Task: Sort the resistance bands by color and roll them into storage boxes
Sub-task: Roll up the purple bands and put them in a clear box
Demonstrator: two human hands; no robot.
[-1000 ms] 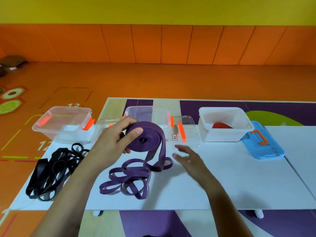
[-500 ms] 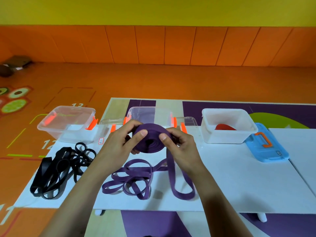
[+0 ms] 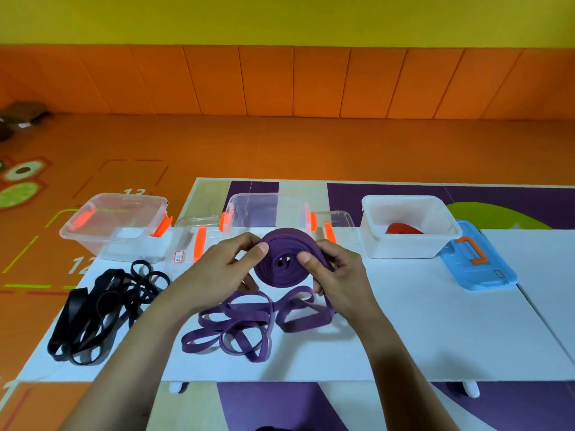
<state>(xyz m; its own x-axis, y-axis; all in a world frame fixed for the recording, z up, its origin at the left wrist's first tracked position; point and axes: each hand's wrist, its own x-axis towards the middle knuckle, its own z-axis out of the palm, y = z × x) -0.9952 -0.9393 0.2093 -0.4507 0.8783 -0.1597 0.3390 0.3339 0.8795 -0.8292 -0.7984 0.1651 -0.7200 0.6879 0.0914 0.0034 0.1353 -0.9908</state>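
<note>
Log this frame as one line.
phase: rolling | purple roll: held over table, tail unrolled | left hand: grips roll | right hand: grips roll | loose purple bands, black bands: on table

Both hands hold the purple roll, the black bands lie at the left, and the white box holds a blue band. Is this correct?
No. The head view shows a red item in the white box, not a blue band. The left hand and right hand do hold the purple roll, and the black bands lie on the left.
</note>
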